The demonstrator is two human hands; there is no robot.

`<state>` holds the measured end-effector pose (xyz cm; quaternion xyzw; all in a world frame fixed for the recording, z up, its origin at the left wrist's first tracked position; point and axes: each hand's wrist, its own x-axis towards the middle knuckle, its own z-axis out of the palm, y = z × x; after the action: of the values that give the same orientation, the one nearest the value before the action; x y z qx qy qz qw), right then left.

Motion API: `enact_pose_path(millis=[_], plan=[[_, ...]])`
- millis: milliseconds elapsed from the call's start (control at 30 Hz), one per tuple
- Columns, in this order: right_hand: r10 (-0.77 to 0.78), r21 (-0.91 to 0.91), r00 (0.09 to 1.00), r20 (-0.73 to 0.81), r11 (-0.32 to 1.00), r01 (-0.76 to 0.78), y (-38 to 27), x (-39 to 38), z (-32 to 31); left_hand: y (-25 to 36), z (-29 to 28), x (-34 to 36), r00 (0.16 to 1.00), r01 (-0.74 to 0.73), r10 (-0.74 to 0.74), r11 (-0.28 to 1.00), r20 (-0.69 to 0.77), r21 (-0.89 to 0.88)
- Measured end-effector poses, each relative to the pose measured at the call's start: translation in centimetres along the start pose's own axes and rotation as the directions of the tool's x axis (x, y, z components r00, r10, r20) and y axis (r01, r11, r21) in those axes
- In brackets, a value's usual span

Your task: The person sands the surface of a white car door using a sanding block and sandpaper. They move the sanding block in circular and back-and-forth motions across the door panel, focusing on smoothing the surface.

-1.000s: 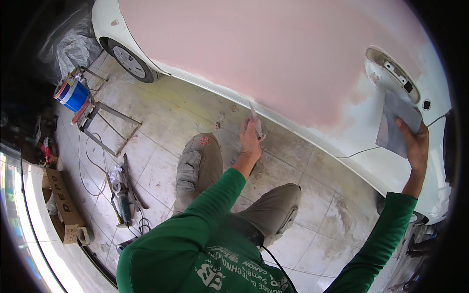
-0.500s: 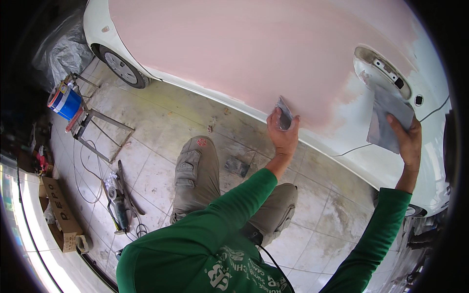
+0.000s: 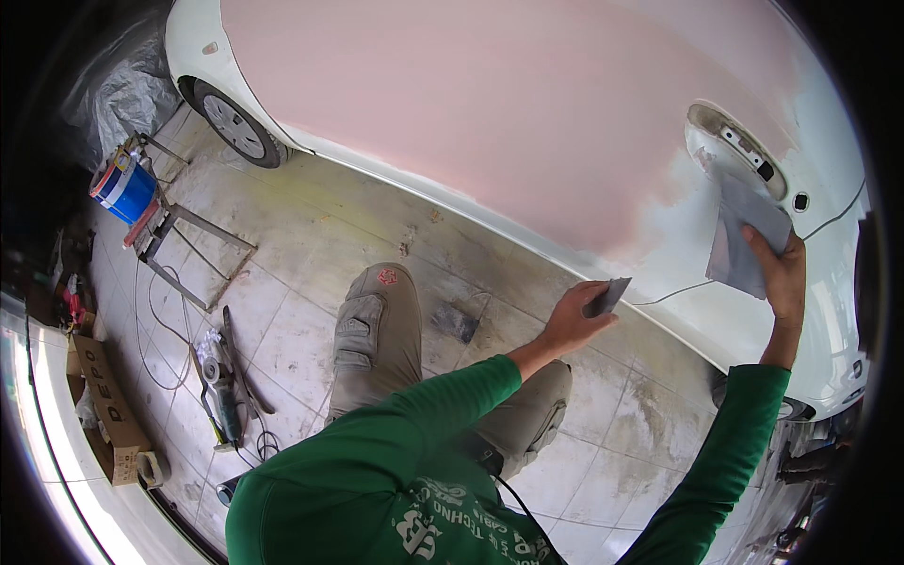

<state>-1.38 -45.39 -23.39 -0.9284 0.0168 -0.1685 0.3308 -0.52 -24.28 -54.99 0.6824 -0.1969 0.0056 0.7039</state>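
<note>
My left hand [image 3: 571, 320] grips a small, thin grey piece [image 3: 606, 298] with a straight outer edge, its fingers closed round it, low in front of the car's sill. Whether this piece is a spreader or folded abrasive sheet, I cannot tell. Farther right, my right hand [image 3: 784, 273] holds a larger flat grey sheet [image 3: 744, 231] by its lower right side, thumb on top. That sheet overlaps the white area below the door handle recess [image 3: 742, 149]; contact with the panel cannot be made out. Smooth pink filler [image 3: 471, 113] covers most of the door.
A blue paint can [image 3: 128, 195] sits on a metal stand [image 3: 201, 228] at the left. On the tiled floor lie an angle grinder [image 3: 224, 395] with its cord and a dark flat pad [image 3: 456, 321]. A cardboard box [image 3: 111, 405] stands at lower left. A thin cable [image 3: 673, 293] crosses the car's side.
My left hand has moved right and down, away from the pink door surface, carrying the small grey piece. My right hand and its sheet have barely moved.
</note>
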Motion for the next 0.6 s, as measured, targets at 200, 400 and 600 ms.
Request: enact_pose_path(millis=[200, 400, 600], plan=[[-0.139, -0.038, 0.990, -0.031, 0.990, 0.138, -0.4, 0.5, 0.6, -4.6, -20.4, 0.9, 0.896, 0.145, -0.295, 0.901, -0.331, -0.409], [-0.008, -0.003, 0.999, -0.050, 1.000, 0.008, -1.0, -0.6, -0.3, -3.4, -26.0, 6.3, 0.733, 0.092, -0.346, 0.903, -0.585, -0.419], [0.058, 0.045, 0.998, 0.008, 0.997, -0.059, -0.6, -1.6, 1.9, -3.4, -10.6, 3.1, 0.935, 0.032, 0.076, 0.954, -0.345, 0.299]])
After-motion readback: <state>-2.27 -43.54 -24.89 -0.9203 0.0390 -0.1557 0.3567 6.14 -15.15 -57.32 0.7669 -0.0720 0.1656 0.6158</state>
